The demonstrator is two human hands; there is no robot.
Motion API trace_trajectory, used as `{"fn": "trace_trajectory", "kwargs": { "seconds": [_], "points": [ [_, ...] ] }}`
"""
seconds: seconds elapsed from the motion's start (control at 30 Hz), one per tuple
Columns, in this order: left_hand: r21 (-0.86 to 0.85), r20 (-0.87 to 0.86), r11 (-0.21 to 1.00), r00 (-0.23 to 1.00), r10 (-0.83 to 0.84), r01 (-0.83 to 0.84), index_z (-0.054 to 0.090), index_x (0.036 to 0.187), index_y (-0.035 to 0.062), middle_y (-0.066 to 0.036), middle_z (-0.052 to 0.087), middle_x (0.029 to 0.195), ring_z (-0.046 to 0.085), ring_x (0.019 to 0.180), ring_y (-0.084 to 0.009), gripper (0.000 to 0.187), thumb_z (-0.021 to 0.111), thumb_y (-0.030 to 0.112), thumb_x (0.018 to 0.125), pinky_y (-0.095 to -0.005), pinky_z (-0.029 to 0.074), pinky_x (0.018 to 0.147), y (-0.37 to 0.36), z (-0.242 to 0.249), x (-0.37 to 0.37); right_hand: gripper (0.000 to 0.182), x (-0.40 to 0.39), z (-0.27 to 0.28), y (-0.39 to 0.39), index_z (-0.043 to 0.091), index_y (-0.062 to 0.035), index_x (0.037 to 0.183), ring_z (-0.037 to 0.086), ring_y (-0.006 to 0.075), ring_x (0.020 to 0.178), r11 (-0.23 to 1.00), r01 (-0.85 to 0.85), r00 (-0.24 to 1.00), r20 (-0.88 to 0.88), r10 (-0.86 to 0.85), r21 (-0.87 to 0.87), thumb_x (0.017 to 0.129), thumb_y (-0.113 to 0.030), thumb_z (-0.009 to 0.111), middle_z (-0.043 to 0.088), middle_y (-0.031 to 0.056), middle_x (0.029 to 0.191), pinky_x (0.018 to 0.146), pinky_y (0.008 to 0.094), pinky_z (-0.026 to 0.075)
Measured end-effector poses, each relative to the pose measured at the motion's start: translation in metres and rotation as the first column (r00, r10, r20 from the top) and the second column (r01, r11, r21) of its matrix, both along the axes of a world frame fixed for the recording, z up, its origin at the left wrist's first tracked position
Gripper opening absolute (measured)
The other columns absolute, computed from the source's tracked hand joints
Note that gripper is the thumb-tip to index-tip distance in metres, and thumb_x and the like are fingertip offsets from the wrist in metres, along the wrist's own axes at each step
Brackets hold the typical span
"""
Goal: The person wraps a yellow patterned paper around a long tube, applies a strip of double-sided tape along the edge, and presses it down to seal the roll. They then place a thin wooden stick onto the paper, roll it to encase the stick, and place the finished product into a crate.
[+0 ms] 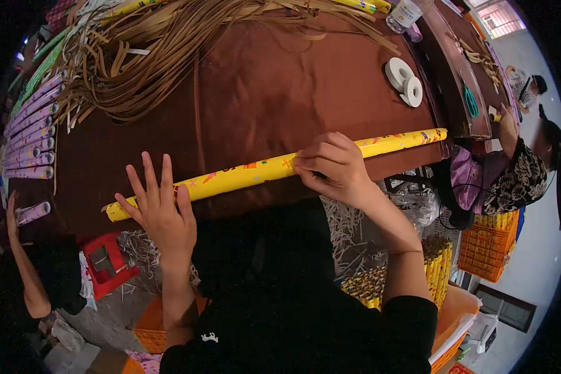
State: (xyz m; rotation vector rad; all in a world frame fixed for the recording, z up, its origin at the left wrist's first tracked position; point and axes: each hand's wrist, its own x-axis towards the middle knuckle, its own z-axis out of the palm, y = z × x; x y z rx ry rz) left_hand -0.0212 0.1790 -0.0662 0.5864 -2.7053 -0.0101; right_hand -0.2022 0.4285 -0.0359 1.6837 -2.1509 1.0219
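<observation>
A long roll of yellow wrapping paper [243, 174] with small coloured prints lies slantwise along the near edge of the brown-covered table [255, 81]. Toward its left end, my left hand [162, 209] rests on it with the fingers spread. My right hand [335, 167] touches the roll right of its middle, thumb and fingertips drawn together against the paper. Whatever those fingertips may pinch is hidden or too small to name. Beyond the roll, two white rolls of tape [404, 81] lie on the table.
Brown paper strips [149, 68] cover the far left, beside stacked purple-patterned rolls [34, 146]. A clear bottle [404, 15] stands far right, near teal-handled scissors [469, 101]. Below are a red stool [109, 265] and an orange basket [489, 246]. Other people work on both sides.
</observation>
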Motion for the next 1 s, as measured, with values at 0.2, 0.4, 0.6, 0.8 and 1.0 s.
{"fn": "trace_trajectory", "kwargs": {
  "seconds": [0.2, 0.4, 0.6, 0.8, 1.0],
  "points": [
    [-0.007, -0.010, 1.000, 1.000, -0.004, 0.004, 0.049, 0.143, 0.0169, -0.007, 0.033, 0.156, 0.018, 0.147, -0.0315, 0.045, 0.040, 0.031, 0.101, -0.0577, -0.004, 0.115, -0.001, -0.002, 0.002, 0.017, -0.003, 0.000, 0.000, 0.066, -0.0086, 0.084, 0.060, 0.0213, 0.079, 1.000, 0.008, 1.000, -0.009, -0.008, 0.017, 0.071, -0.008, 0.077, 0.063, 0.0012, 0.084, 0.063, 0.0342, 0.048],
    [0.003, -0.010, 1.000, 1.000, 0.003, -0.003, 0.050, 0.141, 0.0162, -0.008, 0.034, 0.155, 0.018, 0.147, -0.0315, 0.045, 0.040, 0.031, 0.101, -0.0578, -0.004, 0.115, 0.000, -0.002, 0.002, 0.018, 0.003, 0.009, -0.006, 0.070, -0.0103, 0.086, 0.060, 0.0207, 0.081, 0.998, 0.022, 0.999, 0.045, -0.025, 0.064, 0.071, -0.012, 0.079, 0.062, 0.0013, 0.085, 0.064, 0.0336, 0.047],
    [-0.007, -0.001, 1.000, 1.000, 0.007, -0.007, 0.050, 0.141, 0.0164, -0.008, 0.034, 0.155, 0.019, 0.147, -0.0313, 0.044, 0.039, 0.031, 0.101, -0.0576, -0.005, 0.115, -0.001, -0.003, 0.001, 0.017, 0.006, 0.002, -0.005, 0.071, -0.0099, 0.085, 0.058, 0.0206, 0.077, 0.998, 0.062, 0.992, 0.110, -0.064, 0.022, 0.071, -0.011, 0.080, 0.061, 0.0019, 0.082, 0.065, 0.0326, 0.046],
    [-0.005, -0.014, 1.000, 1.000, 0.003, -0.003, 0.051, 0.141, 0.0170, -0.007, 0.033, 0.155, 0.018, 0.147, -0.0315, 0.044, 0.039, 0.031, 0.101, -0.0574, -0.005, 0.115, -0.001, -0.005, 0.002, 0.016, 0.002, -0.004, -0.006, 0.071, -0.0069, 0.085, 0.058, 0.0219, 0.075, 0.995, 0.092, 0.966, 0.244, -0.083, -0.024, 0.072, -0.009, 0.079, 0.060, 0.0036, 0.076, 0.064, 0.0339, 0.046],
    [0.006, -0.012, 1.000, 1.000, 0.002, -0.002, 0.050, 0.142, 0.0168, -0.008, 0.033, 0.155, 0.018, 0.147, -0.0320, 0.045, 0.039, 0.031, 0.101, -0.0574, -0.005, 0.115, -0.001, -0.005, 0.003, 0.020, 0.011, 0.007, -0.011, 0.070, -0.0075, 0.087, 0.058, 0.0224, 0.076, 0.991, 0.124, 0.965, 0.240, -0.110, -0.043, 0.071, -0.012, 0.081, 0.062, 0.0039, 0.080, 0.064, 0.0344, 0.047]
  ]
}}
